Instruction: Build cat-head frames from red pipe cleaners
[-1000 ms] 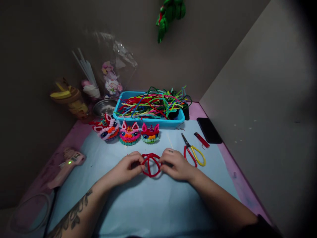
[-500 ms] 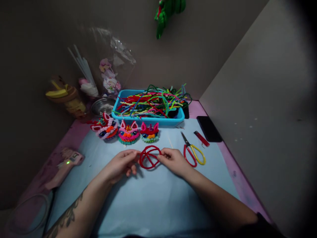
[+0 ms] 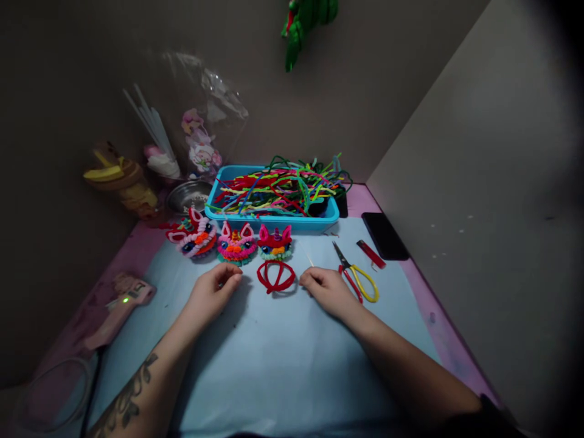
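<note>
A round red pipe-cleaner frame (image 3: 276, 285) with crossing strands sits on the light blue mat between my hands, touched by neither. To its left, my left hand (image 3: 215, 288) is loosely curled, with a gap between thumb and fingers and nothing in it. My right hand (image 3: 326, 292) rests just right of the frame, its fingers closed together; nothing shows in them. Behind stand three pipe-cleaner animal heads with ears and horns: a lilac one (image 3: 194, 236), a pink one (image 3: 236, 244) and a red and mint one (image 3: 275, 243). Scissors (image 3: 351, 271) with red and yellow handles lie beyond my right hand.
A blue basket (image 3: 274, 220) heaped with colourful pipe cleaners stands at the back. On the right lie a black phone (image 3: 385, 236) and a small red tool (image 3: 371, 254). A pink glue gun (image 3: 121, 307) with a lit green light is at left, near a metal bowl (image 3: 189, 196).
Both hands have let go of the red frame, which now lies on the mat. My left hand has drawn back to the left, and my right hand has shifted slightly away.
</note>
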A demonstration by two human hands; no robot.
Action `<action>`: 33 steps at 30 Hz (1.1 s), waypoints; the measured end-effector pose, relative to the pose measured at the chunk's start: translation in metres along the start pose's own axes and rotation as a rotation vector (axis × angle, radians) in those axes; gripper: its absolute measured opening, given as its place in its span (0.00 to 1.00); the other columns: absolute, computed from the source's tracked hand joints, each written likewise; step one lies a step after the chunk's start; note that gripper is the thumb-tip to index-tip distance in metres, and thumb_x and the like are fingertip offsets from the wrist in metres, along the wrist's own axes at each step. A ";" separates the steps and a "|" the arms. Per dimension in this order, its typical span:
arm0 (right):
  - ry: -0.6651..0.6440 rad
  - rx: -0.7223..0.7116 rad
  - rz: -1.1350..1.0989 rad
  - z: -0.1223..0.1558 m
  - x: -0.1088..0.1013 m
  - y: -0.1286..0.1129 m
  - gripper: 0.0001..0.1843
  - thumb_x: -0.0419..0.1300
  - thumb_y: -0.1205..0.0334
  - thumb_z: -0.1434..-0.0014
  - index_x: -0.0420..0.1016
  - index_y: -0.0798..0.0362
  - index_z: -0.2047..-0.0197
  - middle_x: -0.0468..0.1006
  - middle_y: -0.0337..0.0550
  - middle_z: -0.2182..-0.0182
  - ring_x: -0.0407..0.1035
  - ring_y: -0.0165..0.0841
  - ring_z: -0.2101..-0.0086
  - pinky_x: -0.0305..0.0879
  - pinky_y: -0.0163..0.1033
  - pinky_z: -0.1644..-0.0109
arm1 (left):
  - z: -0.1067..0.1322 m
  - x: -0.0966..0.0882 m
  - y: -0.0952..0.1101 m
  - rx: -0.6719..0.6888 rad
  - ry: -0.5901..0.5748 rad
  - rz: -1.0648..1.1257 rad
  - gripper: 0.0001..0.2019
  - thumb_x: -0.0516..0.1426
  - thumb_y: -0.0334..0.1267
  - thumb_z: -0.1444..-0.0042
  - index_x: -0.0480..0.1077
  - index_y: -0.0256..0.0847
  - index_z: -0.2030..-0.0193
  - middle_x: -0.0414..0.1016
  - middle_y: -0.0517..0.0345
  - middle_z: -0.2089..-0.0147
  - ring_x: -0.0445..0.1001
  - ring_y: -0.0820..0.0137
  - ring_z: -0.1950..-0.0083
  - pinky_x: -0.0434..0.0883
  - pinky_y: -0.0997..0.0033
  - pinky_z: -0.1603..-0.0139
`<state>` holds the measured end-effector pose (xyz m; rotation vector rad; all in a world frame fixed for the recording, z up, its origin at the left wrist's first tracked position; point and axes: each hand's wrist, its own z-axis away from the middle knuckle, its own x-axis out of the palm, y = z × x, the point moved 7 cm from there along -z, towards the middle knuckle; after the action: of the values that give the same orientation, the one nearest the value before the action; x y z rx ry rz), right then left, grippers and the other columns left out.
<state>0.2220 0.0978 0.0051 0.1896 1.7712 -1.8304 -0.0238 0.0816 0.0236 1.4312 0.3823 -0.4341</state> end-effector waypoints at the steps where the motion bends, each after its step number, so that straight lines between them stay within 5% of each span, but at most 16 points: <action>1: 0.008 -0.018 0.011 0.001 0.001 -0.001 0.17 0.53 0.54 0.41 0.72 0.55 0.75 0.66 0.34 0.83 0.60 0.27 0.78 0.54 0.31 0.75 | 0.001 0.001 0.002 0.019 0.002 -0.027 0.14 0.56 0.47 0.47 0.72 0.37 0.64 0.74 0.55 0.70 0.70 0.67 0.68 0.66 0.71 0.69; 5: 0.039 -0.171 0.064 0.005 0.002 -0.012 0.11 0.54 0.60 0.40 0.75 0.52 0.60 0.76 0.38 0.74 0.66 0.28 0.74 0.61 0.32 0.70 | 0.007 0.012 0.018 0.225 -0.083 -0.098 0.16 0.54 0.38 0.44 0.72 0.40 0.50 0.74 0.51 0.60 0.71 0.67 0.64 0.68 0.70 0.65; 10: -0.056 -0.405 0.122 0.012 0.011 -0.030 0.14 0.53 0.69 0.41 0.78 0.50 0.58 0.80 0.43 0.66 0.73 0.30 0.66 0.66 0.35 0.60 | 0.017 0.029 0.034 0.447 -0.240 -0.151 0.17 0.49 0.26 0.45 0.77 0.43 0.58 0.72 0.52 0.62 0.71 0.69 0.61 0.69 0.69 0.60; 18: -0.048 -0.461 0.059 0.017 0.006 -0.035 0.13 0.53 0.72 0.44 0.78 0.53 0.63 0.80 0.42 0.70 0.73 0.29 0.69 0.65 0.32 0.65 | 0.020 0.026 0.041 0.466 -0.261 -0.157 0.20 0.48 0.20 0.50 0.78 0.42 0.61 0.72 0.54 0.64 0.72 0.70 0.63 0.69 0.70 0.63; 22: 0.031 -0.372 0.068 0.014 0.001 -0.029 0.12 0.53 0.69 0.42 0.76 0.53 0.59 0.77 0.40 0.71 0.67 0.26 0.75 0.62 0.31 0.69 | 0.020 0.026 0.041 0.474 -0.255 -0.160 0.19 0.48 0.22 0.48 0.77 0.42 0.61 0.72 0.53 0.64 0.71 0.69 0.63 0.69 0.70 0.63; 29: 0.077 -0.292 0.027 0.011 0.002 -0.016 0.15 0.53 0.68 0.43 0.71 0.53 0.52 0.67 0.33 0.79 0.58 0.23 0.80 0.56 0.30 0.74 | 0.017 0.019 0.034 0.432 -0.120 -0.193 0.20 0.48 0.28 0.42 0.66 0.43 0.44 0.69 0.54 0.61 0.69 0.70 0.62 0.68 0.69 0.61; 33: 0.070 -0.288 0.050 0.010 0.003 -0.015 0.15 0.53 0.67 0.43 0.71 0.53 0.53 0.66 0.32 0.79 0.58 0.24 0.80 0.56 0.30 0.74 | 0.018 0.020 0.036 0.417 -0.139 -0.234 0.18 0.48 0.29 0.41 0.66 0.40 0.45 0.68 0.53 0.61 0.69 0.69 0.61 0.68 0.69 0.60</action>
<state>0.2147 0.0866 0.0175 0.1838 2.0355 -1.5289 0.0115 0.0661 0.0458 1.7545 0.3610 -0.8359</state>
